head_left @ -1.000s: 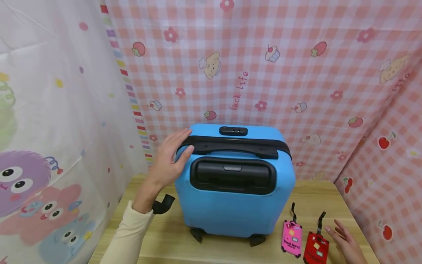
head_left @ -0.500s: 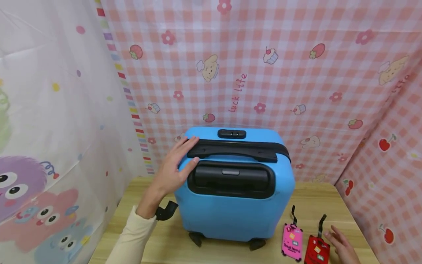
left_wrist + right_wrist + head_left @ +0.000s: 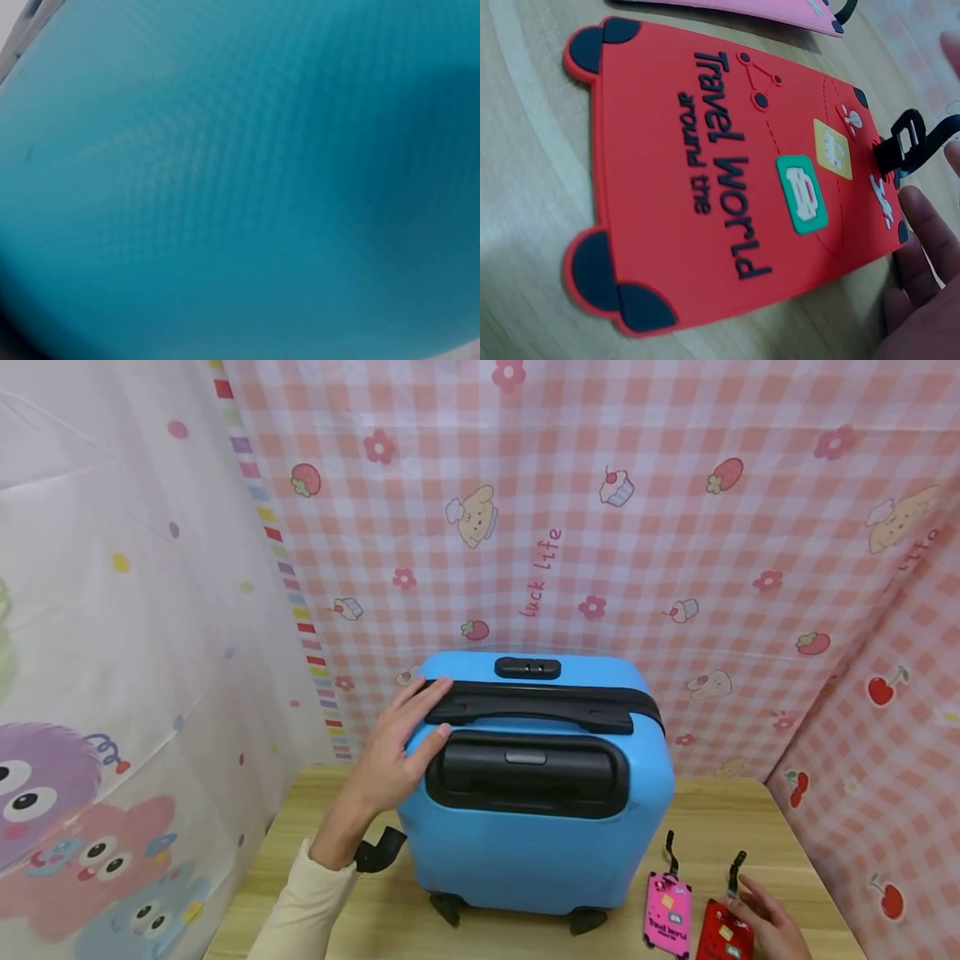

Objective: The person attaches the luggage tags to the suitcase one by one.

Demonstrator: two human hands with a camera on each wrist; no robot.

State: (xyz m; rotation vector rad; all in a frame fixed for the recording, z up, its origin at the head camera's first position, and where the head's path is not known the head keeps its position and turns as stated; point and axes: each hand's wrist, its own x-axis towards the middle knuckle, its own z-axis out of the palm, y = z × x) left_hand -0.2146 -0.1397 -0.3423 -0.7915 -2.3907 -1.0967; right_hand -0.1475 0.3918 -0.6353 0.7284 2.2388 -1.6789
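Fingers (image 3: 928, 225) of the right hand (image 3: 774, 928) are slightly apart, beside the black strap (image 3: 913, 156) of the flat red rubber-like luggage tag (image 3: 760, 191), near the wooden surface's (image 3: 720, 814) front right corner. The left hand (image 3: 390, 767), with extended fingers, rests on the blue hard-shell suitcase (image 3: 525, 864). For firm hold, I would pinch the strap end.

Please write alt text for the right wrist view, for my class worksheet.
A red luggage tag lettered "Travel World around the" lies on a wood-grain tabletop, with a person's right hand close beside its black strap. Part of a pink tag shows at the top edge.
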